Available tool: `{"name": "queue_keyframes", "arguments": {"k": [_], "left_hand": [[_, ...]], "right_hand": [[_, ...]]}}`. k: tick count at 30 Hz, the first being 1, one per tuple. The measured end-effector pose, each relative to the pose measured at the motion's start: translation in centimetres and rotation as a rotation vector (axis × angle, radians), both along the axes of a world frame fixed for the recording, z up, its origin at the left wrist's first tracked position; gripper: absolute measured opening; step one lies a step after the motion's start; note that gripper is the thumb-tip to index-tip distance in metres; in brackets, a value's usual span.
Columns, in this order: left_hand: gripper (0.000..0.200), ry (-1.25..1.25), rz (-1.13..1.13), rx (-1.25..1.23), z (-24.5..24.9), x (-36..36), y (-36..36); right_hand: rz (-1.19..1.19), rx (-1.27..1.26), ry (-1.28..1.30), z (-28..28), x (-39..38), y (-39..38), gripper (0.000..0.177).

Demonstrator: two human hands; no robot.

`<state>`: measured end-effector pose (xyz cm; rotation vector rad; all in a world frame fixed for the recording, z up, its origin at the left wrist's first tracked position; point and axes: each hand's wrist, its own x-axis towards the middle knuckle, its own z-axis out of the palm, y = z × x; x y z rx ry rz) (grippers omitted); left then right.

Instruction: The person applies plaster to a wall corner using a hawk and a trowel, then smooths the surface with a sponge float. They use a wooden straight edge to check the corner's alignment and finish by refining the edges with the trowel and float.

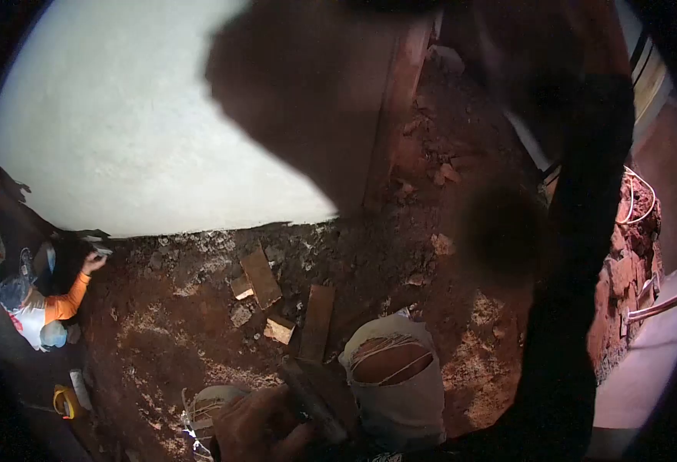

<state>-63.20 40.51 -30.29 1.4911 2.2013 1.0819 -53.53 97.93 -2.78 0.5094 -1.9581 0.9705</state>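
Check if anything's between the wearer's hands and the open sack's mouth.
Yes: beside the one hand clearly visible, a dark long piece lies toward the sack; too dim to tell if gripped. Pale strands also cross the sack's mouth.

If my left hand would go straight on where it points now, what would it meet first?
Probably the nearer pale block, though its depth below your left hand is unclear.

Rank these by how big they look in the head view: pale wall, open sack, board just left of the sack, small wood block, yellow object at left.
1. Pale wall
2. Open sack
3. Board just left of the sack
4. Small wood block and yellow object: they look too alike to rank.
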Motion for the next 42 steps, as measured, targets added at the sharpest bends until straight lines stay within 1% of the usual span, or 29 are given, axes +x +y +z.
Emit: {"name": "queue_keyframes", "arguments": {"k": [2,3,4,5,7,8,9,10,11,12,14,18,20,21,23,26,29,30,32,33,35,36,38,39,40,41,42], "left_hand": [[0.046,-0.003,0.012,0.022,0.1,0.0,0.4],[0.043,-0.083,0.054,-0.090,0.4,-0.1,0.5],[0.040,-0.163,0.095,-0.200,0.6,-0.1,0.7],[0.040,-0.152,0.098,-0.182,0.9,0.0,0.8],[0.036,-0.128,0.148,-0.309,1.0,0.5,0.7],[0.036,-0.118,0.151,-0.294,0.6,0.5,0.6],[0.041,-0.022,0.097,-0.164,0.1,0.4,0.2],[0.048,0.071,0.045,-0.041,-0.3,0.2,0.2],[0.048,0.076,0.048,-0.036,-0.4,0.1,0.2],[0.048,0.103,0.039,-0.003,-0.4,0.1,0.2],[0.049,0.129,0.033,0.031,-0.4,-0.1,0.3],[0.050,0.103,0.036,-0.030,0.1,-0.2,0.4],[0.050,0.098,0.040,-0.043,0.2,-0.2,0.6],[0.050,0.101,0.036,-0.026,0.3,-0.3,0.8],[0.050,0.100,0.033,-0.012,0.2,-0.4,0.8],[0.049,0.107,0.013,-0.022,-0.1,-0.8,0.7],[0.046,0.106,0.010,-0.016,-0.4,-0.8,0.5],[0.045,0.066,0.035,-0.042,-0.5,-0.6,0.3],[0.044,0.021,0.060,-0.073,-0.5,-0.5,0.3],[0.044,-0.011,0.046,-0.090,-0.2,-0.6,0.5],[0.044,-0.043,0.035,-0.113,0.4,-0.7,0.8],[0.044,-0.047,0.030,-0.125,0.6,-0.7,1.0],[0.044,-0.052,0.025,-0.143,0.4,-0.5,1.1],[0.045,-0.015,0.050,-0.080,-0.1,-0.3,1.0],[0.046,0.025,0.075,-0.018,-0.3,-0.2,1.0],[0.046,0.028,0.078,-0.023,-0.3,-0.3,1.0],[0.047,0.048,0.049,-0.053,-0.3,-0.5,1.0]], "right_hand": [[-0.419,0.036,0.157,-7.5,-2.2,-11.9,0.046],[-0.631,0.030,0.209,-11.2,-3.3,-18.0,0.048],[-1.001,0.234,0.256,-13.2,-2.6,-13.3,0.046],[-0.959,0.206,0.203,-15.9,-2.9,-12.7,0.045],[-0.874,0.133,0.096,-20.9,-3.4,-12.3,0.045],[-0.834,0.089,0.044,-22.7,-4.0,-12.1,0.045],[-0.832,0.096,0.058,-23.7,-4.5,-12.4,0.045],[-0.768,0.030,0.015,-24.8,-5.1,-12.7,0.047],[-0.701,-0.036,-0.029,-25.3,-5.6,-12.8,0.049],[-0.697,-0.034,-0.025,-25.8,-5.9,-12.6,0.049],[-0.687,-0.140,-0.106,-26.2,-6.3,-12.4,0.047],[-0.656,-0.167,-0.099,-26.1,-6.9,-12.2,0.047],[-0.666,-0.049,-0.011,-26.5,-7.3,-11.0,0.047],[-0.668,-0.050,-0.015,-26.2,-7.2,-11.4,0.047],[-0.688,-0.148,-0.142,-25.6,-7.1,-12.4,0.046],[-0.663,-0.164,-0.086,-26.3,-7.9,-12.4,0.045],[-0.673,-0.248,-0.137,-27.1,-7.9,-13.1,0.045],[-0.672,-0.253,-0.147,-27.8,-7.9,-12.8,0.045],[-0.750,-0.045,-0.031,-29.8,-8.2,-11.8,0.046],[-0.749,-0.048,-0.037,-30.8,-8.2,-11.8,0.046],[-0.785,-0.175,-0.102,-33.1,-8.1,-12.6,0.046],[-0.783,-0.180,-0.107,-34.0,-8.1,-13.0,0.046],[-0.726,-0.357,-0.238,-35.8,-7.9,-13.9,0.045],[-0.724,-0.364,-0.240,-36.9,-7.7,-14.0,0.045],[-0.741,-0.297,-0.233,-38.3,-7.6,-14.0,0.045],[-0.757,-0.229,-0.224,-39.6,-7.5,-14.1,0.045],[-0.755,-0.235,-0.226,-40.7,-7.5,-14.5,0.045]]}}
